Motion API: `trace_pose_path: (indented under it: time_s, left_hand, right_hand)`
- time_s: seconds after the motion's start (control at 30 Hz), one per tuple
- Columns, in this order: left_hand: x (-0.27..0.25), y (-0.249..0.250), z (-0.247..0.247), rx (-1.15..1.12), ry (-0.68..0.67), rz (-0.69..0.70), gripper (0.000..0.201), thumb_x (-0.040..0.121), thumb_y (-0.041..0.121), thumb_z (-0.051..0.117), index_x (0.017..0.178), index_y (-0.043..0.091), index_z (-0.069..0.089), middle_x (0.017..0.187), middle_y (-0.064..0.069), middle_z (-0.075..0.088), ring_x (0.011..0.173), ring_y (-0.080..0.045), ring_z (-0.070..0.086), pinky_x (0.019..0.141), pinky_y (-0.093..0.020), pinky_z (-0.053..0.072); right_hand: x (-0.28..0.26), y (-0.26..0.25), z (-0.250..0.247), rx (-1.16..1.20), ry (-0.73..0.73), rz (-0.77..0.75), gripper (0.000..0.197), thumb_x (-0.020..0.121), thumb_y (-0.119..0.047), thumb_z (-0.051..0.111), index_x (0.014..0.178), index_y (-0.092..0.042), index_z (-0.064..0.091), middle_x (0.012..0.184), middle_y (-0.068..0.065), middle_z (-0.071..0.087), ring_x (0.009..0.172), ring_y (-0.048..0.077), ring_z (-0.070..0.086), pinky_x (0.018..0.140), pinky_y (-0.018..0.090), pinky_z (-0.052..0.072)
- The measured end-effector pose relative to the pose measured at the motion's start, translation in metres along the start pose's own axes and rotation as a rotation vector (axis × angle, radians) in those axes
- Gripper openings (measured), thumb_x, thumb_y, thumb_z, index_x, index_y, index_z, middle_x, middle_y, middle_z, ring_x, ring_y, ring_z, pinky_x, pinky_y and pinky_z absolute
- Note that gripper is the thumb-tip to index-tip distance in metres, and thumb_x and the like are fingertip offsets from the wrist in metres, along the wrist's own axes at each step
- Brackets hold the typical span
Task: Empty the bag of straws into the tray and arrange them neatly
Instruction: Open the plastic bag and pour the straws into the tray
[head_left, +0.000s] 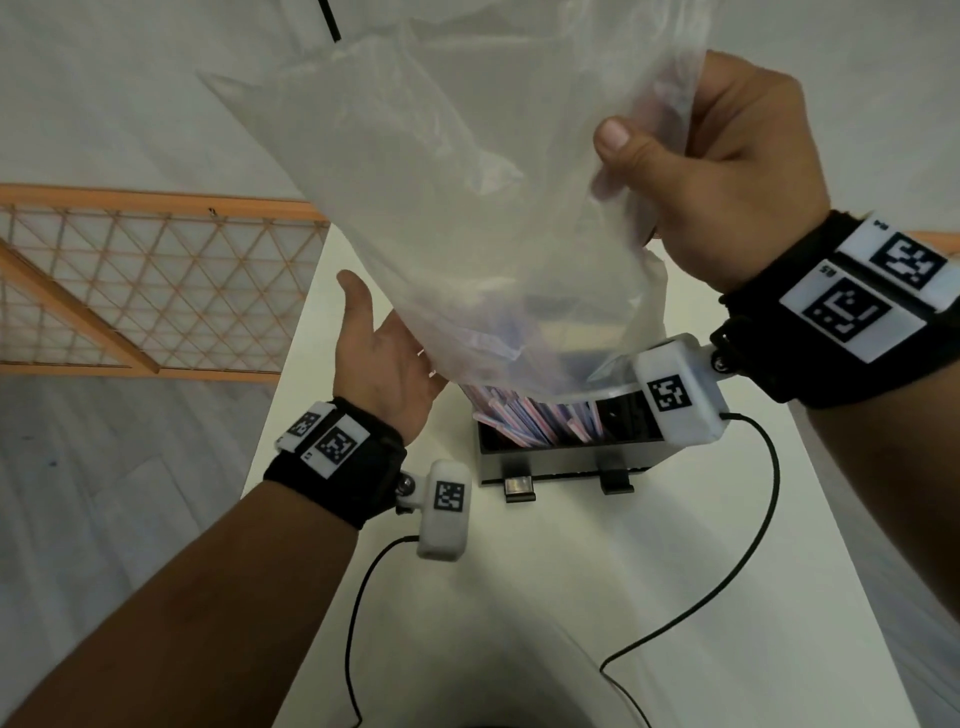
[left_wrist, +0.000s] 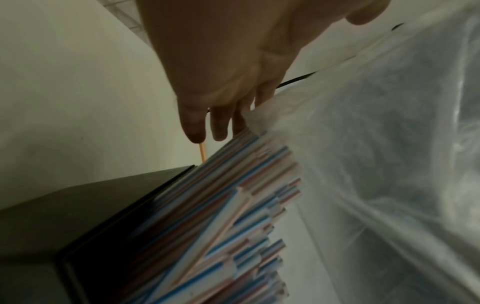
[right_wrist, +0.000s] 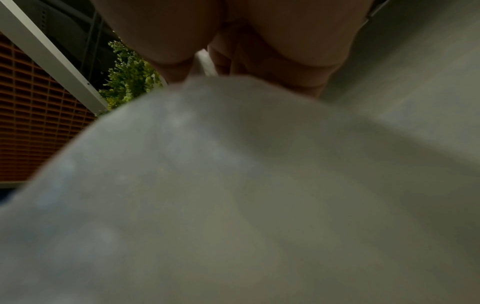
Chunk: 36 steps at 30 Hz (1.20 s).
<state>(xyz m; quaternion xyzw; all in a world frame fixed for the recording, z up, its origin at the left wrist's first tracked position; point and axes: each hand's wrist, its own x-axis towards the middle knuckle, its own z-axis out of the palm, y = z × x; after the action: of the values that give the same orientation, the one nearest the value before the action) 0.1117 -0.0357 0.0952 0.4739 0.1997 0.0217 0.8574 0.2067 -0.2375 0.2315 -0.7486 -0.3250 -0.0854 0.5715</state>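
Note:
A clear plastic bag (head_left: 457, 197) hangs upside down over a black tray (head_left: 566, 457) on the white table (head_left: 571, 597). My right hand (head_left: 722, 171) pinches the bag's upper end between thumb and fingers. Several red, blue and white striped straws (head_left: 540, 421) slide from the bag's mouth into the tray, and in the left wrist view the straws (left_wrist: 228, 226) lean against the tray (left_wrist: 78, 236) wall. My left hand (head_left: 379, 348) is flat with straight fingers (left_wrist: 193, 125) beside the bag (left_wrist: 376, 164), at its lower left side. The right wrist view is filled by blurred bag (right_wrist: 233, 195) plastic.
An orange lattice panel (head_left: 145, 280) stands left of the table, above a grey floor. Black cables (head_left: 737, 561) from the wrist cameras trail across the near tabletop. The table's left edge runs close to my left hand. A green plant (right_wrist: 130, 76) shows in the right wrist view.

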Motion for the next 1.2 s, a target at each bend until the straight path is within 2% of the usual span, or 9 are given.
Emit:
trace_pose_path:
  time_s: [0.17, 0.4, 0.53, 0.67, 0.8, 0.9, 0.97, 1.03, 1.2]
  left_hand:
    - [0.003, -0.003, 0.002, -0.018, 0.042, -0.042, 0.1, 0.082, 0.092, 0.018, 0.142, 0.023, 0.059, 0.14, -0.009, 0.064, 0.13, -0.029, 0.06, 0.091, -0.036, 0.05]
    - [0.006, -0.004, 0.0, -0.029, 0.035, -0.065, 0.099, 0.084, 0.09, 0.018, 0.141, 0.022, 0.059, 0.115, -0.002, 0.074, 0.106, -0.023, 0.066, 0.079, -0.035, 0.051]
    - [0.009, -0.001, -0.007, 0.013, 0.074, -0.028, 0.099, 0.084, 0.09, 0.019, 0.149, 0.022, 0.051, 0.132, -0.003, 0.065, 0.143, -0.03, 0.046, 0.117, -0.048, 0.032]
    - [0.001, 0.017, -0.006, 0.034, 0.136, 0.124, 0.093, 0.088, 0.083, 0.019, 0.153, 0.021, 0.041, 0.154, -0.008, 0.048, 0.144, -0.026, 0.042, 0.122, -0.051, 0.023]
    - [-0.019, 0.051, 0.004, 0.305, 0.273, 0.532, 0.083, 0.073, 0.072, 0.053, 0.136, 0.017, 0.053, 0.126, 0.0, 0.062, 0.106, -0.018, 0.06, 0.083, -0.032, 0.045]
    - [-0.036, 0.07, 0.018, 0.466, 0.125, 0.802, 0.091, 0.073, 0.064, 0.075, 0.137, 0.007, 0.047, 0.106, -0.006, 0.069, 0.078, -0.022, 0.069, 0.056, -0.026, 0.05]
    - [-0.047, 0.077, 0.031, 0.469, 0.038, 0.806, 0.072, 0.061, 0.072, 0.081, 0.111, 0.022, 0.067, 0.08, 0.006, 0.074, 0.058, -0.019, 0.071, 0.045, -0.025, 0.051]
    - [-0.049, 0.079, 0.041, 0.495, -0.095, 0.719, 0.054, 0.058, 0.067, 0.085, 0.096, 0.031, 0.074, 0.084, 0.004, 0.076, 0.069, -0.023, 0.075, 0.05, -0.028, 0.054]
    - [-0.036, 0.076, 0.04, 0.407, -0.153, 0.665, 0.058, 0.081, 0.026, 0.084, 0.127, -0.002, 0.062, 0.123, -0.019, 0.069, 0.114, -0.034, 0.068, 0.094, -0.047, 0.054]
  right_hand:
    - [0.007, -0.009, -0.002, -0.028, 0.03, -0.067, 0.03, 0.093, -0.015, 0.064, 0.091, 0.015, 0.062, 0.065, -0.005, 0.07, 0.057, 0.041, 0.062, 0.045, 0.045, 0.049]
    - [0.015, -0.019, -0.001, -0.029, 0.054, -0.107, 0.032, 0.096, -0.017, 0.059, 0.087, 0.013, 0.065, 0.072, 0.004, 0.069, 0.055, 0.007, 0.063, 0.051, 0.024, 0.046]
    - [0.019, -0.025, -0.001, -0.068, 0.064, -0.078, 0.039, 0.098, -0.023, 0.058, 0.088, 0.013, 0.067, 0.064, -0.016, 0.067, 0.057, 0.003, 0.063, 0.055, 0.02, 0.047]
    - [0.024, -0.035, -0.002, -0.168, 0.071, -0.018, 0.031, 0.096, -0.028, 0.057, 0.077, -0.007, 0.071, 0.057, -0.023, 0.062, 0.053, -0.002, 0.057, 0.055, 0.014, 0.043]
    - [0.03, -0.048, 0.001, -0.296, -0.018, 0.064, 0.017, 0.084, -0.039, 0.052, 0.067, -0.036, 0.057, 0.055, -0.034, 0.056, 0.055, -0.01, 0.053, 0.056, 0.005, 0.035]
    - [0.027, -0.056, 0.009, -0.176, -0.047, 0.013, 0.024, 0.094, -0.035, 0.057, 0.073, -0.025, 0.065, 0.06, -0.026, 0.063, 0.056, -0.002, 0.058, 0.057, 0.014, 0.043]
    - [0.021, -0.061, 0.02, -0.083, -0.121, -0.08, 0.027, 0.098, -0.032, 0.058, 0.086, -0.01, 0.069, 0.068, -0.015, 0.07, 0.059, 0.009, 0.066, 0.056, 0.027, 0.051]
    - [0.019, -0.062, 0.031, 0.009, -0.206, -0.113, 0.024, 0.099, -0.022, 0.057, 0.094, -0.001, 0.067, 0.077, 0.003, 0.072, 0.063, 0.02, 0.07, 0.055, 0.036, 0.056]
    - [0.019, -0.055, 0.036, 0.043, -0.281, 0.029, 0.023, 0.093, -0.014, 0.065, 0.085, 0.006, 0.07, 0.082, 0.021, 0.073, 0.068, 0.031, 0.072, 0.058, 0.052, 0.058]
